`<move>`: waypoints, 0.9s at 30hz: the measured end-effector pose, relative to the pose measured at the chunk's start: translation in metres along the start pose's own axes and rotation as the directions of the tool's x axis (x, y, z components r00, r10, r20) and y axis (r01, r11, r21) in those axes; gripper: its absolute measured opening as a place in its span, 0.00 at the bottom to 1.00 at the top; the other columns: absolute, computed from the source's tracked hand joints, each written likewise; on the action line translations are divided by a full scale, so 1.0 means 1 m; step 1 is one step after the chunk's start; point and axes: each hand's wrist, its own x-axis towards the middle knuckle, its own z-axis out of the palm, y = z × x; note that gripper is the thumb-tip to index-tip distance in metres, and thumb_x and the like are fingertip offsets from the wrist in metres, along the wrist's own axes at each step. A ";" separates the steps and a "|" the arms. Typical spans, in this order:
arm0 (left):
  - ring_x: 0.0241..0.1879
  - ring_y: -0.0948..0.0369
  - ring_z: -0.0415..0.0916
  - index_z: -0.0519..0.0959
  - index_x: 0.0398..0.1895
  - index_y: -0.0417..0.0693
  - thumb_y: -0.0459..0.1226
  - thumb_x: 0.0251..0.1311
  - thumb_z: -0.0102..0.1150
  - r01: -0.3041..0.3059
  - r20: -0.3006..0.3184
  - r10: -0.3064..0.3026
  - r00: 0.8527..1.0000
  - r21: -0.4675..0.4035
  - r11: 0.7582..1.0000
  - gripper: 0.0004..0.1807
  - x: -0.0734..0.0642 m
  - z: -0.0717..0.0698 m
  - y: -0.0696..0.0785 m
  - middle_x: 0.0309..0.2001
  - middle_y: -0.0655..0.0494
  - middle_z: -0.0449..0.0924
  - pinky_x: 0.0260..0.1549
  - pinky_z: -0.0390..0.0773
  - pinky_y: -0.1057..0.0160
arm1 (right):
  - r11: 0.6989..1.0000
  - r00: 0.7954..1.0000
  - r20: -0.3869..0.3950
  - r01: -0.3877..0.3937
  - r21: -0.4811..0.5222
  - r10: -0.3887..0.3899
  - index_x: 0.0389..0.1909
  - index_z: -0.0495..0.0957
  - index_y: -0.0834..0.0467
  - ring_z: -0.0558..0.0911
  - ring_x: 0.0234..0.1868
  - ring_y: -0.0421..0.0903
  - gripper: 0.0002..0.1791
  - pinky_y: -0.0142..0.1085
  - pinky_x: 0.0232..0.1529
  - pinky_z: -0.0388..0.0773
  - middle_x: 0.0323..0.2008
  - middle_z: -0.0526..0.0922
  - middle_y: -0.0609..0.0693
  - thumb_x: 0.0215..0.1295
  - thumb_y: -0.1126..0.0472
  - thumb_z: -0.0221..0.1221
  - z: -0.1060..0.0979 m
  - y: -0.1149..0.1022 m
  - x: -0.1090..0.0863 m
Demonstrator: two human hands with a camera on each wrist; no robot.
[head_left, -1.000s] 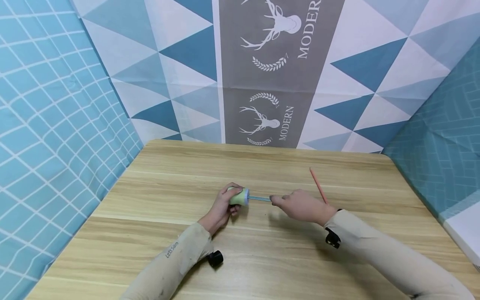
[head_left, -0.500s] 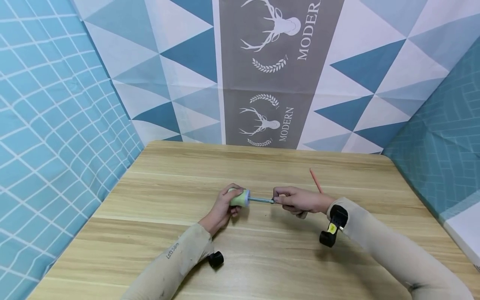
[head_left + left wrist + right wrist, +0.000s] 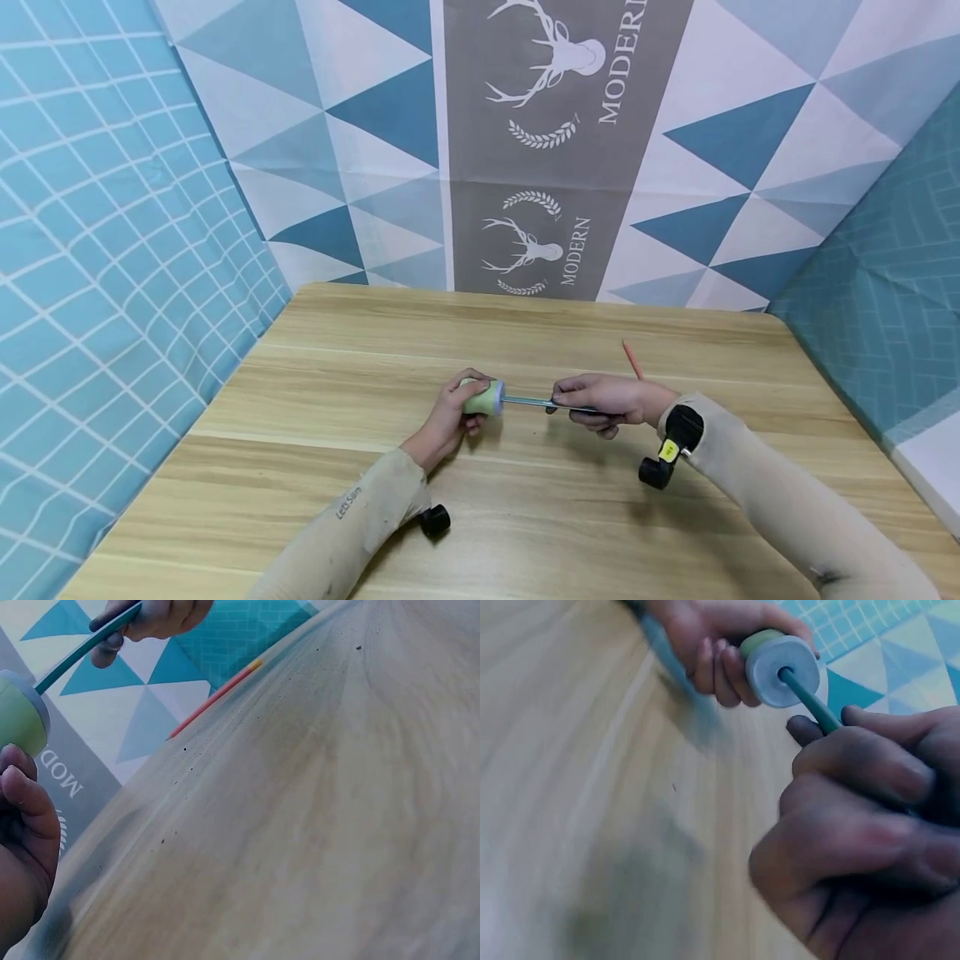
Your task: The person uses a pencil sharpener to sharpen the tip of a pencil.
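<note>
In the head view my left hand (image 3: 447,417) grips a pale green pencil sharpener (image 3: 477,400) with a lilac-grey end, held on its side over the table. A teal pencil (image 3: 527,402) has one end in the round hole of that grey face, as the right wrist view shows of the sharpener (image 3: 784,671). Facing it, my right hand (image 3: 600,400) pinches the pencil between thumb and fingers. The pencil's dark rear part runs along under that hand. Its point is hidden inside the sharpener.
A red-orange pencil (image 3: 632,358) lies on the wooden table (image 3: 450,533) behind my right wrist, partly hidden by it. Patterned cloth (image 3: 525,167) hangs along the table's back and sides. A white box-like edge (image 3: 930,458) stands at the right.
My right hand has rolled over at the wrist, bringing its wrist camera into fuller view, and its grip has shifted slightly to the right. My left hand keeps the sharpener almost still.
</note>
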 end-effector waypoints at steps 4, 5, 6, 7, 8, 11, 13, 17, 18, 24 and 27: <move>0.13 0.65 0.64 0.80 0.30 0.57 0.37 0.63 0.53 -0.002 -0.004 0.002 1.000 -0.004 1.000 0.07 0.000 0.000 0.000 0.24 0.52 0.75 0.10 0.64 0.70 | 0.967 0.992 -0.122 0.011 -0.256 -0.043 0.49 0.69 0.69 0.67 0.15 0.42 0.23 0.34 0.16 0.68 0.17 0.71 0.49 0.80 0.50 0.43 0.003 -0.004 -0.006; 0.13 0.65 0.64 0.80 0.29 0.58 0.37 0.63 0.53 -0.002 -0.004 0.002 1.000 -0.005 1.000 0.07 0.000 0.000 0.000 0.24 0.52 0.75 0.10 0.64 0.69 | 0.951 0.986 -0.153 0.016 -0.309 -0.066 0.49 0.70 0.68 0.70 0.16 0.43 0.22 0.35 0.17 0.70 0.19 0.73 0.50 0.80 0.50 0.43 0.004 -0.005 -0.009; 0.13 0.65 0.64 0.80 0.29 0.58 0.37 0.63 0.53 -0.001 -0.005 0.001 1.000 -0.005 1.000 0.07 0.000 0.000 0.000 0.24 0.52 0.75 0.10 0.64 0.69 | 0.935 0.979 -0.182 0.024 -0.353 -0.094 0.50 0.71 0.66 0.72 0.18 0.44 0.21 0.35 0.18 0.72 0.21 0.75 0.51 0.80 0.50 0.44 0.006 -0.006 -0.011; 0.13 0.65 0.64 0.80 0.29 0.58 0.38 0.63 0.53 -0.001 -0.005 0.001 1.000 -0.006 1.000 0.07 0.000 0.000 0.000 0.24 0.52 0.75 0.10 0.64 0.69 | 0.913 0.968 -0.212 0.036 -0.407 -0.133 0.51 0.72 0.64 0.73 0.19 0.44 0.20 0.35 0.18 0.73 0.23 0.76 0.51 0.80 0.51 0.45 0.007 -0.007 -0.014; 0.13 0.65 0.64 0.80 0.29 0.58 0.38 0.63 0.53 0.000 -0.005 0.000 1.000 -0.006 1.000 0.07 0.000 -0.001 0.000 0.23 0.52 0.75 0.10 0.64 0.69 | 0.880 0.954 -0.232 0.058 -0.472 -0.188 0.53 0.72 0.63 0.74 0.20 0.44 0.18 0.36 0.19 0.74 0.24 0.77 0.51 0.79 0.51 0.47 0.009 -0.007 -0.017; 0.13 0.65 0.64 0.80 0.29 0.58 0.38 0.62 0.54 0.001 -0.004 -0.001 1.000 -0.004 1.000 0.07 0.000 -0.001 -0.001 0.23 0.52 0.75 0.10 0.64 0.69 | 0.716 0.891 -0.252 0.108 -0.690 -0.378 0.57 0.74 0.59 0.74 0.22 0.39 0.17 0.35 0.24 0.75 0.26 0.77 0.45 0.76 0.53 0.53 0.015 -0.007 -0.022; 0.13 0.65 0.64 0.81 0.30 0.58 0.38 0.62 0.54 0.000 -0.008 0.000 1.000 -0.004 1.000 0.07 0.000 -0.001 -0.001 0.23 0.52 0.75 0.10 0.64 0.69 | 0.567 0.842 -0.221 0.118 -0.815 -0.492 0.58 0.74 0.59 0.72 0.23 0.35 0.18 0.33 0.26 0.74 0.27 0.76 0.41 0.73 0.53 0.57 0.019 -0.004 -0.023; 0.13 0.65 0.64 0.81 0.30 0.59 0.39 0.61 0.54 -0.002 -0.014 0.002 1.000 -0.002 1.000 0.06 0.000 0.000 -0.001 0.23 0.53 0.74 0.10 0.64 0.69 | 0.333 0.768 -0.109 0.141 -0.932 -0.632 0.56 0.75 0.57 0.72 0.25 0.32 0.19 0.31 0.28 0.74 0.32 0.78 0.39 0.68 0.57 0.63 0.025 0.005 -0.019; 0.13 0.65 0.64 0.81 0.30 0.59 0.39 0.61 0.55 -0.002 -0.014 0.002 1.000 -0.001 1.000 0.06 0.000 0.000 -0.001 0.23 0.53 0.74 0.10 0.64 0.69 | 0.278 0.745 -0.075 0.152 -0.949 -0.663 0.55 0.75 0.57 0.73 0.26 0.32 0.18 0.30 0.28 0.75 0.33 0.79 0.40 0.66 0.59 0.65 0.025 0.008 -0.017; 0.13 0.65 0.65 0.80 0.29 0.58 0.40 0.60 0.55 0.002 -0.016 -0.002 1.000 0.003 1.000 0.05 0.001 -0.001 -0.001 0.23 0.53 0.74 0.10 0.64 0.69 | -0.190 0.541 0.198 0.071 -0.979 -0.817 0.43 0.76 0.56 0.70 0.19 0.36 0.07 0.26 0.18 0.67 0.23 0.74 0.44 0.77 0.59 0.51 0.024 0.021 -0.002; 0.13 0.65 0.64 0.80 0.29 0.58 0.40 0.60 0.55 0.003 -0.016 -0.003 1.000 0.003 1.000 0.05 0.001 -0.001 -0.002 0.22 0.53 0.74 0.10 0.64 0.69 | -0.395 0.487 0.313 -0.074 -0.916 -0.816 0.40 0.73 0.57 0.59 0.14 0.39 0.18 0.27 0.15 0.56 0.17 0.64 0.46 0.83 0.58 0.34 0.023 0.024 0.003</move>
